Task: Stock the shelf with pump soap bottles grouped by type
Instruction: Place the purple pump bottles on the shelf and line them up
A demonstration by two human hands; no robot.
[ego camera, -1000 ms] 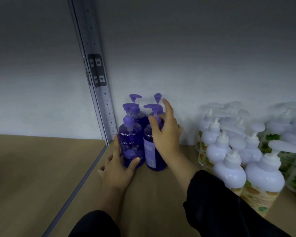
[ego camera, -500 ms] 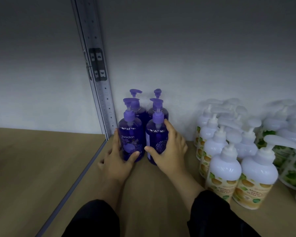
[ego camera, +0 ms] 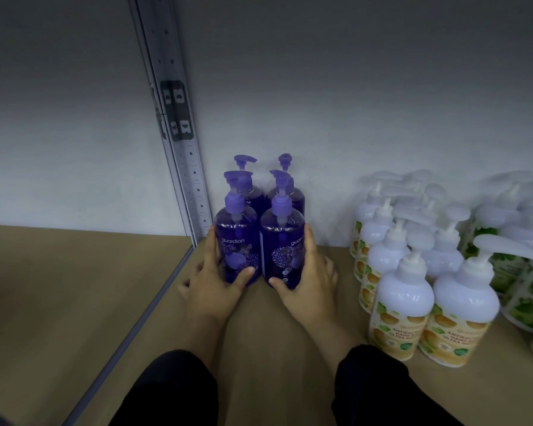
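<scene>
A pale wood-grain shelf (ego camera: 59, 302) runs across the scene under a plain grey back wall (ego camera: 351, 87), and the light is dim. A perforated metal upright (ego camera: 179, 149) slants down the wall and meets the shelf just left of the purple bottles; a thin metal strip (ego camera: 142, 321) continues from its foot toward the front edge.

Right of that upright stand four purple pump bottles in a tight square, upright, the back pair against the wall. The left hand (ego camera: 211, 287) cups the front-left purple bottle (ego camera: 236, 247), palm on the shelf, thumb curled across its front and fingers (ego camera: 211, 244) wrapped round its far side. The right hand (ego camera: 308, 278) holds the front-right purple bottle (ego camera: 282, 250) the same way, thumb in front, fingers up its right flank. Both forearms come out of dark sleeves (ego camera: 173, 392).

The purple bottles are clear, glossy, round-shouldered plastic with matching purple pumps and a printed floral label reading "guardian".

Further right of the upright, well apart from the purple group, stand the white pump bottles (ego camera: 400, 305): smooth opaque domes with broad white pump heads, rows with orange fruit labels and, beyond them, green-labelled bottles (ego camera: 520, 272).
</scene>
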